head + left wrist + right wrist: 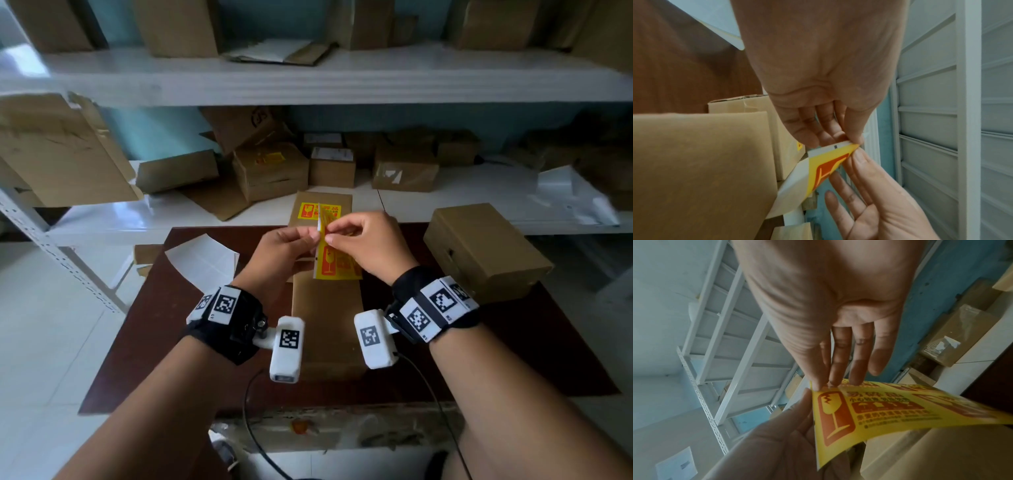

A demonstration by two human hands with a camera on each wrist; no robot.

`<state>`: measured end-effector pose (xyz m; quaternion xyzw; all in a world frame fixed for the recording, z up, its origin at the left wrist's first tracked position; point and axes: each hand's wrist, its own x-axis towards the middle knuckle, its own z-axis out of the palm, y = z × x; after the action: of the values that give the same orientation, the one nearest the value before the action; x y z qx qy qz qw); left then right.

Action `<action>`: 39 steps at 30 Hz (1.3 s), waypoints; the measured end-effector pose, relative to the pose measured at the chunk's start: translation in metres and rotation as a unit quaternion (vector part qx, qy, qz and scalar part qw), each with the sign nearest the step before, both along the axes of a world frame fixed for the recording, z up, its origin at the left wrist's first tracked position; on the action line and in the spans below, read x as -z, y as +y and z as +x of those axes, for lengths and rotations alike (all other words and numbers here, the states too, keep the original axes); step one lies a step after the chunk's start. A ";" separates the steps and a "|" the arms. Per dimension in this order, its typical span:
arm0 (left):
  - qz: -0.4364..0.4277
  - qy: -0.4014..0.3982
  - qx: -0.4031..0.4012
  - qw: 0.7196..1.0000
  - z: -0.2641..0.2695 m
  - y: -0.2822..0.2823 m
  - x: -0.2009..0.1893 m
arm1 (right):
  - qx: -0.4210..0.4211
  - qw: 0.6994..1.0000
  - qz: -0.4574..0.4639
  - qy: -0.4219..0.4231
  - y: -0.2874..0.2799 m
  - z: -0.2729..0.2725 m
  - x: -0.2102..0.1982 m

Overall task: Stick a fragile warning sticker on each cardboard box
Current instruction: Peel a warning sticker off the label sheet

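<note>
Both hands hold a yellow fragile sticker sheet (pixel 337 265) upright above a long cardboard box (pixel 325 329) on the brown table (pixel 513 359). My left hand (pixel 308 236) pinches the sheet's white backing corner (pixel 835 145). My right hand (pixel 337 234) pinches the yellow sticker corner (pixel 849 148) beside it, with the other fingers spread. The corner is split slightly from the backing. In the right wrist view the printed sheet (pixel 879 410) curves between the right hand's fingertips (pixel 819 385) and my left hand (pixel 777 434). One sticker (pixel 318 210) sits on the box's far end.
A second cardboard box (pixel 486 246) stands on the table at the right. White backing paper (pixel 202 260) lies at the table's left rear. Behind is a white shelf (pixel 445 205) with several boxes, one stickered (pixel 270 158). Cables hang at the table's front edge.
</note>
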<state>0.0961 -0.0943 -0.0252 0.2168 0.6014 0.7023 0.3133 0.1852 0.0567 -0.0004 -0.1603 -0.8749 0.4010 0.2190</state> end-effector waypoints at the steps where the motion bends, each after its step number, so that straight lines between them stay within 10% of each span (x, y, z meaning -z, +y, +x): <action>1: 0.005 0.003 0.000 1.000 -0.002 0.003 0.000 | 0.003 1.000 -0.006 0.005 0.002 -0.001 0.001; 14: 0.019 0.040 0.031 0.999 -0.007 0.020 -0.005 | -0.027 0.992 -0.117 0.043 0.021 -0.002 0.005; 39: -0.060 0.065 0.030 0.996 -0.012 0.012 -0.012 | -0.020 0.998 -0.051 -0.017 0.015 0.005 -0.007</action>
<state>0.0841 -0.0827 -0.0136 0.2602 0.6550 0.6395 0.3072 0.1902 0.0713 0.0070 -0.1605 -0.8600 0.4464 0.1881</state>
